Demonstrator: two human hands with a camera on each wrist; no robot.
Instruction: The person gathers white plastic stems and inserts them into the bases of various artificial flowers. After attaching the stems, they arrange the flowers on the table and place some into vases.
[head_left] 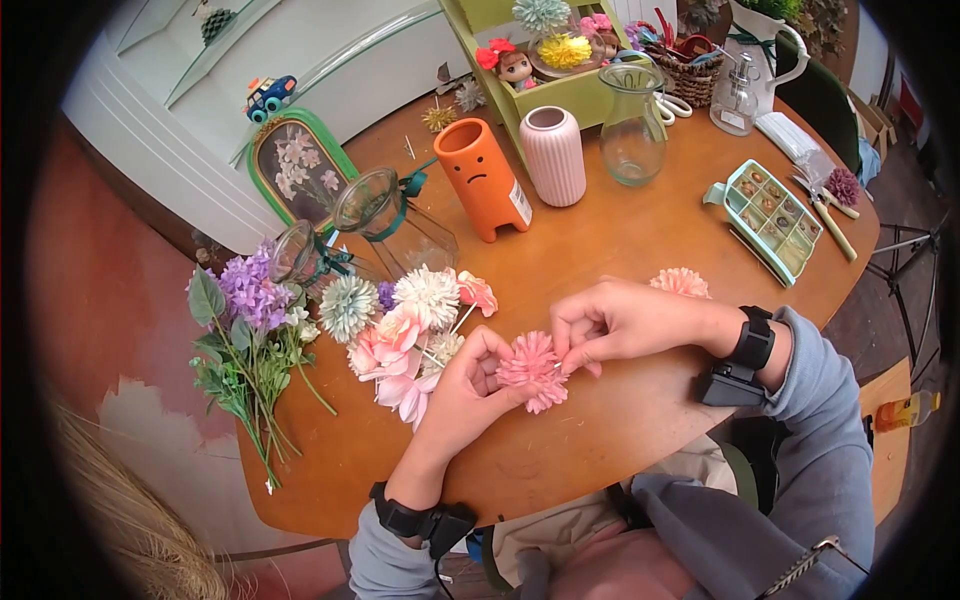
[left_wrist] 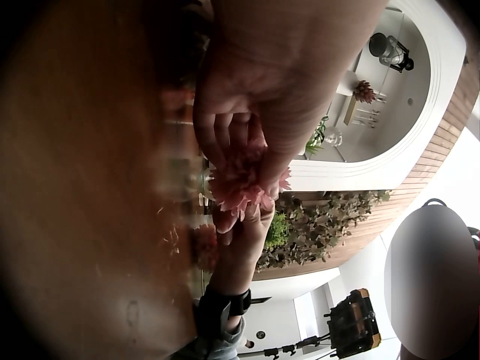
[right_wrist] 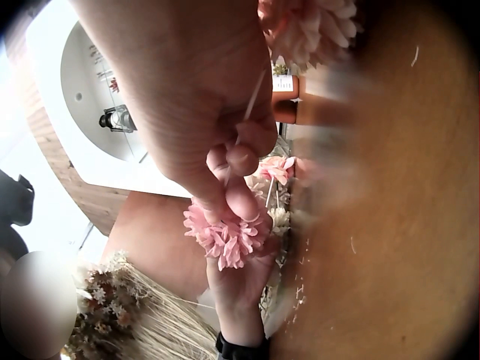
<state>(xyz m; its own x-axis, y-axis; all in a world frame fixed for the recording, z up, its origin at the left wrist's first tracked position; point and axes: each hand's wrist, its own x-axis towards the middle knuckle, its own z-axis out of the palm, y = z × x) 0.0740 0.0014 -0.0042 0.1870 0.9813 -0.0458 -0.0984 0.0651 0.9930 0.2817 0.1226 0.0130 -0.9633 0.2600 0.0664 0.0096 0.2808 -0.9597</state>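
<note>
Brown wooden desk: toward its near edge, left hand pinches a pink pompom flower, right hand its white stem, running rightward.

Pinches with the left hand, using thumb and curled fingers. Pinches likewise with the right hand, just beside the left one. Holds left forearm behind its hand, right forearm outward behind the other.
</note>
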